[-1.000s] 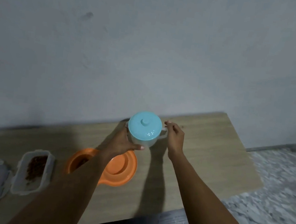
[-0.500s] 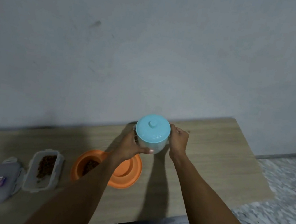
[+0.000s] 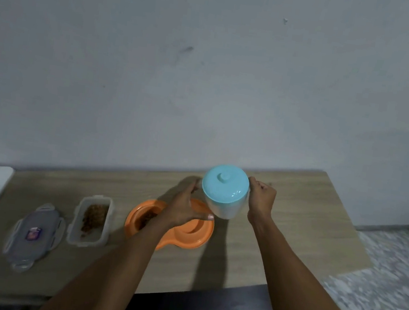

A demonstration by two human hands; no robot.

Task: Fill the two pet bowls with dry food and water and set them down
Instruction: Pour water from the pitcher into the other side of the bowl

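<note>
**Water step in hand: lidded jug held by the empty well**

The jug (image 3: 225, 207) is held upright above the worktop (image 3: 299, 219), over the rear edge of the right well of the orange double bowl (image 3: 187, 238). It is clasped from both sides. The left hand (image 3: 184, 208) is wrapped round its body, and the right hand (image 3: 261, 198) is curled tight against the other side, where a handle may be hidden.

Dry food is seen in the bowl's left well, so that half is judged done. The right well looks dry, and the watering is judged to be the step in hand. The turquoise lid (image 3: 224, 184) is still seated, so its removal, or the finding of a spout, is judged to be called for before the jug is tipped.

An open food container (image 3: 90, 220) and its clip lid (image 3: 34, 234) lie to the left. One small purple sticker is borne by the clip lid, but its writing is too blurred to be read. No other lettering is visible.
</note>
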